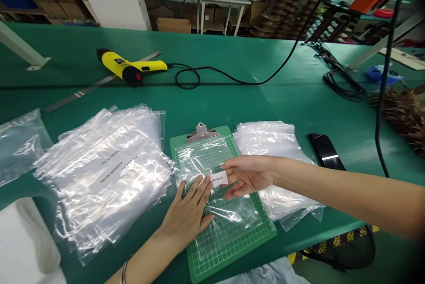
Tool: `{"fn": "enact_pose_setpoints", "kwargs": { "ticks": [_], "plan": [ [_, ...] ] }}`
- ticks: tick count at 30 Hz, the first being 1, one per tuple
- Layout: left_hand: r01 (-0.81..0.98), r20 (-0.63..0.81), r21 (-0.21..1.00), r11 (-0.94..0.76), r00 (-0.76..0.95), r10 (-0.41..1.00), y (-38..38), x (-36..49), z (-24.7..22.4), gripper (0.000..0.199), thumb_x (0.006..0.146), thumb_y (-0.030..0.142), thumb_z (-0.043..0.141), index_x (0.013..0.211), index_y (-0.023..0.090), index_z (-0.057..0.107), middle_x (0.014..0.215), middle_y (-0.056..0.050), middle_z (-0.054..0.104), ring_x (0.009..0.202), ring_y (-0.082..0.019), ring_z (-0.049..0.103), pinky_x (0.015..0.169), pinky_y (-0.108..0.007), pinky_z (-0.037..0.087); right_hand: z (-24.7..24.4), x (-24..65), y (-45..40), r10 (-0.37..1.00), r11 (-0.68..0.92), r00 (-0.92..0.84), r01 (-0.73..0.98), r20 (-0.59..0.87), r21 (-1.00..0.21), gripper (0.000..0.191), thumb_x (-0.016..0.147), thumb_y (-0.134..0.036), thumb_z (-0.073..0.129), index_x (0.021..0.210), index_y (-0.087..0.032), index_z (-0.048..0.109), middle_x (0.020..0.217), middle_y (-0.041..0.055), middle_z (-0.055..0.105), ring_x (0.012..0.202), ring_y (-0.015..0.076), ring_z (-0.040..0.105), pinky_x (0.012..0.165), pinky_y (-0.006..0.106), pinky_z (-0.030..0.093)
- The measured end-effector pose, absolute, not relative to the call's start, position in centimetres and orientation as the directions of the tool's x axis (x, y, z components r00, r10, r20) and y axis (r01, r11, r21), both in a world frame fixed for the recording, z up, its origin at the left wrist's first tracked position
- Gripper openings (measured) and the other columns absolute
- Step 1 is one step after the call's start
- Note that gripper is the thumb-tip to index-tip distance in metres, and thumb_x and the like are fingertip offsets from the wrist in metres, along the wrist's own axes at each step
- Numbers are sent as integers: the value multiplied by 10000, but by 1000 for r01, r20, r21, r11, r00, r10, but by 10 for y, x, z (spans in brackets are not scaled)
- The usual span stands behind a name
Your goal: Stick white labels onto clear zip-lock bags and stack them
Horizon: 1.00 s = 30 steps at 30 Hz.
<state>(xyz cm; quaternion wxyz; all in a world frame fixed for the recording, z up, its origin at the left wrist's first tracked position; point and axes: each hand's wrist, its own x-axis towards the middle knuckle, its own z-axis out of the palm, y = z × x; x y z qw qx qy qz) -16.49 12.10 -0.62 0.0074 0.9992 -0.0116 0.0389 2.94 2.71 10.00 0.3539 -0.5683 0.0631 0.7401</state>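
Observation:
My left hand [187,215] lies flat on a clear plastic zip bag [232,217], which rests on a green gridded clipboard [215,262] with a metal clip [201,132] at its far end. My right hand [247,175] comes in from the right, its fingertips pinching the end of a small white printed label [219,179] just above the bag. The label's left end sits close to my left fingertips. A tall stack of clear printed bags [99,173] lies left of the clipboard, and another stack [268,140] lies partly under my right hand.
On the green-covered table [212,102] lie a yellow and black heat gun [124,66] with a black cord [187,78], a metal ruler [79,91], a black phone [327,151], and loose bags [20,144] at the left edge. A dark cable [385,76] hangs at the right.

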Motion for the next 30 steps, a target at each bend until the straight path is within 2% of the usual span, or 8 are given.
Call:
{"fn": "enact_pose_setpoints", "kwargs": {
  "ticks": [5,9,11,14,16,18,26,30],
  "plan": [
    [-33,106,6,-999,994,-32,121,-165,-8,681,871,509,255,1413,245,-63,1456,26,309,1319,-189,357,1044,-389,366,110,28,29,492,-658,-64,-681,-868,-323,187,830,-279,486,755,-128,565,678,121,678,697,223,701,517,220,548],
    [-29,145,-16,-999,989,-31,121,-165,-7,703,864,527,267,1420,228,-41,1438,28,345,1301,-185,378,1029,-385,377,114,33,16,486,-661,31,-641,-874,-390,365,816,-292,534,1113,-85,489,1120,243,603,743,239,698,528,237,556],
    [-24,139,-5,-1000,990,-24,121,-165,-7,699,864,531,262,1417,242,-52,1439,37,344,1306,-177,372,1048,-378,366,110,27,6,507,-711,185,-462,-842,-530,581,837,-342,524,1336,-116,329,1363,266,391,793,254,689,598,320,580],
    [-19,110,31,-999,994,-15,120,-165,-8,678,863,537,245,1410,275,-57,1447,41,330,1322,-169,354,1091,-368,333,88,1,-8,700,-677,500,235,-510,-698,657,895,-420,424,1459,-239,141,1499,162,182,1160,328,513,913,498,473],
    [-19,114,24,-1000,993,-16,120,-165,-9,661,861,543,243,1415,282,-8,1445,31,336,1321,-175,359,1093,-376,330,65,-25,-11,848,-513,490,667,-201,-539,604,936,-411,324,1473,-242,106,1529,97,75,1364,371,150,1058,589,230],
    [-27,138,-10,-1000,990,-28,120,-165,-9,637,861,541,252,1417,290,68,1440,29,346,1311,-185,374,1074,-393,344,40,-47,-12,902,-430,411,824,-135,-369,576,944,-436,288,1467,-232,161,1529,78,47,1364,398,-20,1052,630,166],
    [-19,95,6,-1000,995,-18,120,-164,-8,657,852,567,248,1419,293,61,1439,38,344,1314,-173,367,1099,-378,291,7,-31,-42,771,-634,629,773,-100,-34,561,885,-469,456,1404,-288,348,1508,146,127,1339,461,38,996,677,166],
    [-19,13,61,-998,1000,-18,121,-169,-3,657,859,559,229,1421,291,20,1469,35,284,1357,-169,286,1107,-362,244,10,-21,-52,763,-641,641,767,-79,31,660,866,-501,468,1418,-165,330,1499,162,155,1347,448,71,1019,640,175]
  ]
}}
